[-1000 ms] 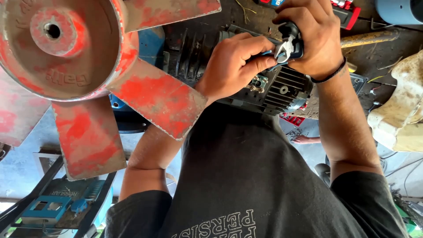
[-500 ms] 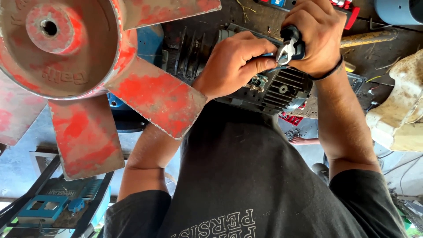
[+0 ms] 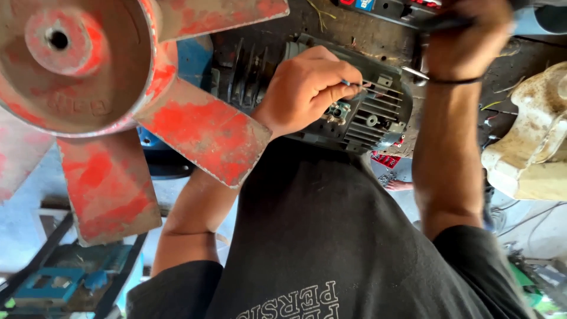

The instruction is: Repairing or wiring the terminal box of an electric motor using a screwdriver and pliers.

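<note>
Head cam: big red fan fills the upper left, dark finned motor sits at center. Your right hand has lifted off toward the top right, fist wrapped round a dark tool. Left hand now pinches a thin wire alone at the terminals.

The fan is showing worn red paint flaking off dull grey metal, rough and scratched on its blades. The motor is looking like dark cast metal, matt and grimy, its ribbed fins dusty. The shirt is reading as soft black cloth, matt. The cream housing is appearing as smudged, dirty plastic with a faint sheen.
</note>
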